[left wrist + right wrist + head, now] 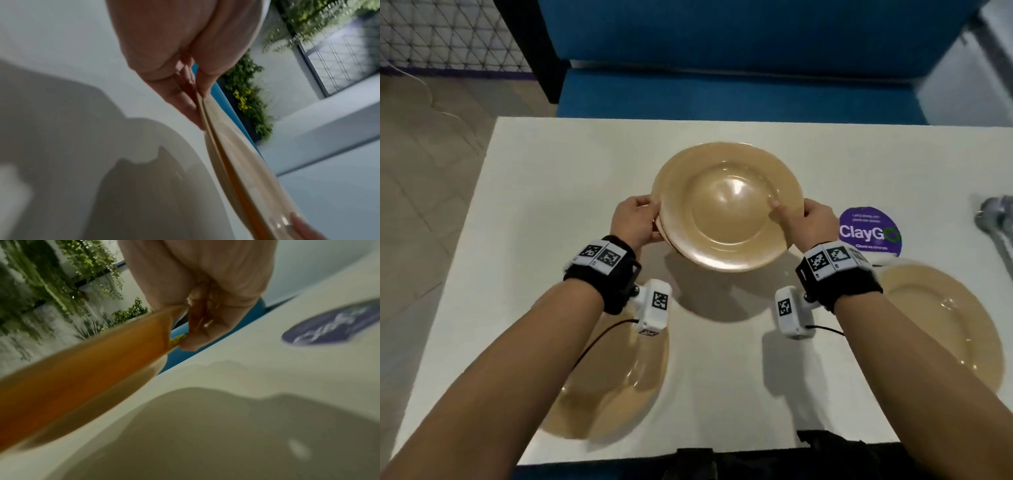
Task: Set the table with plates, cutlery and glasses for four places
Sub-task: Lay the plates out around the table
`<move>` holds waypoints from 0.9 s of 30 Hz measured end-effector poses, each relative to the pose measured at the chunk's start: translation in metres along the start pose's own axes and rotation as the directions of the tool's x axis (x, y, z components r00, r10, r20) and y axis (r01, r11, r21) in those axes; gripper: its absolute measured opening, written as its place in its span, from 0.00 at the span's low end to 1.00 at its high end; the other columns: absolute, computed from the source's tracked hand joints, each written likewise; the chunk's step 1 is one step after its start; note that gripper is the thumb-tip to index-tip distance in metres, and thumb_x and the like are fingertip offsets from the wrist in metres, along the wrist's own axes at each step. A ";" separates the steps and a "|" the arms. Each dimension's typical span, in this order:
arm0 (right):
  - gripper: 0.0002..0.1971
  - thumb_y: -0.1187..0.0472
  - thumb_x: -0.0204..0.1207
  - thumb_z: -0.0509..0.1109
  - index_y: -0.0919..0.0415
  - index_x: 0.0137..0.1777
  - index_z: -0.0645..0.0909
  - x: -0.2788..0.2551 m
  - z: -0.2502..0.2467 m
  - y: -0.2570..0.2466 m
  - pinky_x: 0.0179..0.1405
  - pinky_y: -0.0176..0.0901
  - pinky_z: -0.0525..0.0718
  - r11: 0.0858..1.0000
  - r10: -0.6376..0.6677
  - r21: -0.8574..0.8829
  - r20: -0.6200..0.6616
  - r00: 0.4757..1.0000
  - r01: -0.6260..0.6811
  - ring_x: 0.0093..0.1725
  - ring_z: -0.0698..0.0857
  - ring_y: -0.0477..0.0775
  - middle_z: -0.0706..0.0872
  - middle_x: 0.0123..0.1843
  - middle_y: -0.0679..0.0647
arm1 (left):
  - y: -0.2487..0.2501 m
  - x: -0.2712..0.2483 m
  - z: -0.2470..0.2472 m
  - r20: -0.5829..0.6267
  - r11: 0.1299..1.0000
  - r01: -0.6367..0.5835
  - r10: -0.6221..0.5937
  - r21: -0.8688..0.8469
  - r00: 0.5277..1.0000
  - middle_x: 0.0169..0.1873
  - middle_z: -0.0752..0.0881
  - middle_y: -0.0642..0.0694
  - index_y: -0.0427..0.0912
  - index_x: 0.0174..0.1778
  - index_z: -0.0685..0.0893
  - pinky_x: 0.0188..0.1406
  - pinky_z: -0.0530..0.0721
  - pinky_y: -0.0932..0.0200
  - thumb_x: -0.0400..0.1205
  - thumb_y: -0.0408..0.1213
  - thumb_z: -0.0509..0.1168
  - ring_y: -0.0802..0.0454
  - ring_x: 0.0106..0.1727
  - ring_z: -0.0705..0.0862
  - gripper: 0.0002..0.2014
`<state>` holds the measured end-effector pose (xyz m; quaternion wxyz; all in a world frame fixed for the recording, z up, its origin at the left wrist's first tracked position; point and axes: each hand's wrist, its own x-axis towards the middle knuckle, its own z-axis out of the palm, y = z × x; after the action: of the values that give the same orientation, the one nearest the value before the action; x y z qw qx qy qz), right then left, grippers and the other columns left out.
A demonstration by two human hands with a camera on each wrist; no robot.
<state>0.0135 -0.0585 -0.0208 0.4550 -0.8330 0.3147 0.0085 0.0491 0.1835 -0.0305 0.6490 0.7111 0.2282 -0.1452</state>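
A small stack of tan plates [726, 205] hangs tilted above the middle of the white table [551, 164]; the top plate sits shifted off the one beneath. My left hand [643, 219] grips the stack's left rim, and my right hand [796, 221] grips its right rim with the thumb on top. The left wrist view shows my left hand [191, 78] pinching two plate edges [236, 162]. In the right wrist view my right hand [197, 316] clamps the stack's rim [82, 378]. One tan plate [619, 387] lies near left under my forearm, another tan plate [941, 325] lies near right.
A purple round sticker [869, 231] is stuck on the table beside my right hand. A metal object [996, 219] shows at the right edge. A blue bench [722, 85] runs behind the far table edge. Tiled floor lies to the left.
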 end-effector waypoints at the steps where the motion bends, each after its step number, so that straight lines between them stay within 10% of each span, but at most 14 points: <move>1: 0.14 0.46 0.71 0.73 0.58 0.43 0.85 0.009 -0.015 0.006 0.27 0.37 0.75 1.000 0.001 0.003 -0.035 0.999 -0.001 0.35 0.84 0.51 0.87 0.38 0.53 | 0.003 0.003 0.016 -0.004 1.000 -0.002 0.002 0.001 1.000 0.40 0.85 0.43 0.35 0.63 0.77 0.31 0.89 0.56 0.84 0.37 0.62 0.50 0.34 0.85 0.14; 9: 0.16 0.58 0.83 0.59 0.70 0.59 0.80 0.103 -0.094 0.059 0.52 0.49 0.83 0.951 0.286 0.209 -0.329 0.900 -0.226 0.55 0.85 0.63 0.86 0.54 0.63 | 0.003 0.025 0.106 -0.183 0.999 0.036 -0.033 0.013 0.983 0.54 0.85 0.39 0.38 0.62 0.78 0.44 0.90 0.40 0.80 0.41 0.65 0.40 0.50 0.88 0.16; 15: 0.22 0.62 0.87 0.51 0.72 0.78 0.60 0.131 -0.102 0.082 0.65 0.48 0.82 0.712 0.472 0.579 0.024 0.881 -0.398 0.74 0.75 0.64 0.69 0.77 0.65 | -0.007 0.034 0.116 -0.269 1.000 0.031 -0.028 0.006 0.963 0.55 0.85 0.40 0.36 0.66 0.76 0.32 0.88 0.53 0.81 0.40 0.63 0.42 0.53 0.87 0.19; 22: 0.16 0.57 0.79 0.69 0.72 0.52 0.75 0.101 -0.070 0.063 0.28 0.40 0.90 0.642 0.495 0.587 0.174 0.851 -0.493 0.35 0.87 0.55 0.85 0.41 0.64 | -0.009 0.040 0.090 -0.297 0.998 0.019 -0.036 -0.057 0.954 0.59 0.84 0.38 0.37 0.68 0.74 0.32 0.87 0.57 0.84 0.37 0.60 0.42 0.58 0.86 0.17; 27: 0.12 0.61 0.75 0.74 0.70 0.47 0.78 0.070 -0.016 0.028 0.43 0.41 0.90 0.774 0.355 0.450 0.274 0.894 -0.445 0.37 0.87 0.52 0.85 0.40 0.61 | -0.008 0.048 0.050 -0.298 0.994 0.011 -0.044 -0.110 0.954 0.57 0.83 0.39 0.37 0.66 0.75 0.27 0.87 0.58 0.84 0.36 0.60 0.44 0.54 0.85 0.15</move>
<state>0.0504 -0.1179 -0.0533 0.6684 -0.5953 0.4356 0.0958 0.0907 0.1406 -0.0670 0.6419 0.6858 0.3414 -0.0321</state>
